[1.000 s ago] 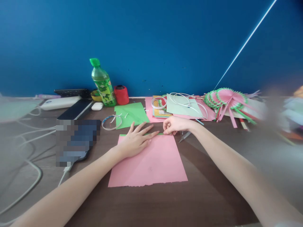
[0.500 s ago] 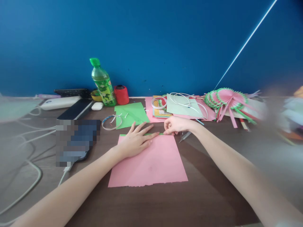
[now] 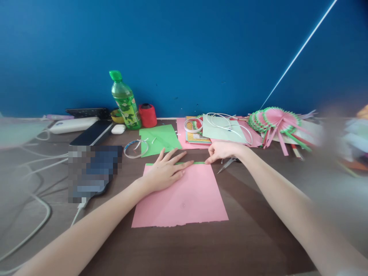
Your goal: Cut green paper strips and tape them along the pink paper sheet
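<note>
A pink sheet of paper [image 3: 184,199] lies flat on the dark table, with a narrow green strip [image 3: 199,163] along its far edge. Its near edge looks torn and uneven. My left hand [image 3: 165,171] rests palm down on the upper left of the sheet, fingers spread. Curled closed, my right hand [image 3: 220,150] presses a fingertip on the far right corner, at the end of the green strip. I see nothing held in it. Just beyond, partly hidden by the right wrist, are scissors [image 3: 226,165] with their pointed blades showing.
At the back stand a green bottle [image 3: 126,103] and a red spool [image 3: 147,116]. Green paper [image 3: 161,143], pale paper with white tubing [image 3: 222,128] and a pleated pink-and-green paper craft [image 3: 274,119] lie along the wall. Phones and cables [image 3: 43,214] occupy the left.
My right hand has slid to the right along the far edge, reaching the corner of the pink paper. My left hand and the sheet have stayed put.
</note>
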{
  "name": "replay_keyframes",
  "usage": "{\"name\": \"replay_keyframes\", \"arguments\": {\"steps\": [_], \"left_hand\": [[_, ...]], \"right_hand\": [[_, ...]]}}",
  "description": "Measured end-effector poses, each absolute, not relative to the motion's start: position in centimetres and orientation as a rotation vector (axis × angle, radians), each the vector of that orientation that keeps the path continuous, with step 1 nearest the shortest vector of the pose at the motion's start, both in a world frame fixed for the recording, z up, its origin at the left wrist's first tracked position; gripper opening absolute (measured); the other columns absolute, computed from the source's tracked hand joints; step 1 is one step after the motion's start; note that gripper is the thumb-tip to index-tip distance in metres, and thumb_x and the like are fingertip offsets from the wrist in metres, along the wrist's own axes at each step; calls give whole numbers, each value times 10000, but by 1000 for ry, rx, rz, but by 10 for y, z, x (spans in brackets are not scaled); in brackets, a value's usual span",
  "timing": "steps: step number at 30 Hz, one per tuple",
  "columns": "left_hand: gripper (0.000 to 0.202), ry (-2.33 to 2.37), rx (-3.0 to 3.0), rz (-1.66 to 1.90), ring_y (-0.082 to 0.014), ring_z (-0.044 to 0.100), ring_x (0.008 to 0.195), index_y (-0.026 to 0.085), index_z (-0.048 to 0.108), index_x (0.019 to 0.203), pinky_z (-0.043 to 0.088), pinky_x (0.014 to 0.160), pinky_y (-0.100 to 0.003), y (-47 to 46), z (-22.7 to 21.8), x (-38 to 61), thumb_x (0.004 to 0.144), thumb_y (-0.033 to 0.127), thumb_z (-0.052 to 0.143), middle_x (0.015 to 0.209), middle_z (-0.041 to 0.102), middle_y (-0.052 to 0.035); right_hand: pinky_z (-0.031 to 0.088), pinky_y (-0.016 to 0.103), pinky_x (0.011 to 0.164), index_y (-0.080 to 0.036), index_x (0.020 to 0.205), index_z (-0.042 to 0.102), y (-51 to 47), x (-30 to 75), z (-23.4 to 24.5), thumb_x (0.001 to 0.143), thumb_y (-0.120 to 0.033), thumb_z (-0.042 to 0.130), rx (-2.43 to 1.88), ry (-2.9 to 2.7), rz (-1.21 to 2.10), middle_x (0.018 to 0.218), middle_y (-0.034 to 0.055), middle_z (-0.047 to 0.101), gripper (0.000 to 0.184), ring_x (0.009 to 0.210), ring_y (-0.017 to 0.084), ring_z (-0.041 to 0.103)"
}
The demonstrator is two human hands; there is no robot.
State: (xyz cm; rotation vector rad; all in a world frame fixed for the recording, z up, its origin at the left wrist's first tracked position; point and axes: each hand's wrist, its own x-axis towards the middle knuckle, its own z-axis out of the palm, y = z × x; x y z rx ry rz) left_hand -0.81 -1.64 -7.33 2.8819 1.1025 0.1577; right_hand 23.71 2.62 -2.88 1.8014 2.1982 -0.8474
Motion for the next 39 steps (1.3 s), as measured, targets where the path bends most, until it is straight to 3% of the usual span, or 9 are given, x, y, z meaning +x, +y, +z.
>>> {"name": "replay_keyframes", "arguments": {"steps": [3, 6, 11, 16, 21, 26, 30, 34, 39], "left_hand": [[440, 1089, 2804, 181, -272, 133, 1364, 380, 343, 1341, 55, 1068, -570, -15, -70, -8, 904, 380, 293, 1470, 272, 16], [479, 1152, 2519, 357, -248, 164, 1360, 278, 343, 1360, 88, 1098, -501, -12, -64, -10, 886, 331, 299, 1461, 293, -2], [428, 1117, 1678, 1060, -218, 422, 1231, 117, 542, 1157, 277, 1068, -379, 0, -63, -17, 804, 251, 340, 1283, 528, -93], [267, 856, 991, 1306, -211, 544, 1107, 123, 604, 913, 310, 1047, -401, 13, -64, -22, 770, 207, 395, 1068, 649, -105], [288, 845, 822, 1275, -181, 602, 1000, 117, 608, 881, 335, 1026, -375, 21, -62, -29, 828, 192, 335, 976, 670, -102], [230, 877, 963, 1281, -179, 611, 952, 133, 590, 840, 362, 994, -379, 18, -64, -27, 801, 216, 379, 892, 671, -87], [220, 1010, 1447, 1315, -192, 583, 982, 154, 598, 852, 389, 962, -377, 7, -61, -22, 779, 232, 405, 951, 654, -69], [347, 1306, 2190, 1001, -188, 569, 987, 165, 632, 965, 425, 909, -363, -5, -57, -16, 802, 151, 326, 1025, 649, -60], [396, 1436, 2807, 610, -229, 534, 1066, 120, 587, 1122, 415, 927, -387, -24, -58, -2, 787, 105, 376, 1161, 614, -92]], "right_hand": [[226, 249, 446, -195, 528, 479, 25, 237, -27, 555, -523, 687, 1807, 2177, -823, 478, -45, 411, 389, 454, 88, 336], [225, 252, 441, -194, 525, 486, 25, 237, -26, 561, -513, 685, 1793, 2179, -817, 481, -38, 425, 378, 445, 87, 338], [220, 241, 419, -189, 561, 509, 27, 242, -27, 574, -529, 669, 1781, 2181, -815, 486, -34, 435, 375, 434, 82, 343], [209, 229, 409, -186, 581, 498, 29, 247, -27, 600, -513, 658, 1763, 2167, -849, 466, -47, 412, 364, 420, 72, 322], [206, 223, 408, -181, 585, 496, 28, 247, -25, 615, -486, 656, 1765, 2140, -873, 468, -53, 407, 346, 415, 62, 316], [208, 228, 414, -176, 598, 517, 25, 244, -18, 633, -426, 646, 1758, 2149, -877, 474, -48, 431, 283, 408, 64, 316], [299, 227, 495, -170, 665, 570, 15, 226, -14, 688, -298, 591, 1799, 2472, -786, 604, -12, 553, 131, 524, 98, 464], [326, 237, 538, -168, 714, 601, 5, 199, -23, 784, -297, 497, 1799, 2805, -673, 675, 17, 601, 181, 614, 128, 519], [380, 259, 662, -175, 879, 643, -6, 178, -36, 826, -112, 398, 1570, 3021, -481, 919, 56, 638, 258, 815, 157, 564]]}}
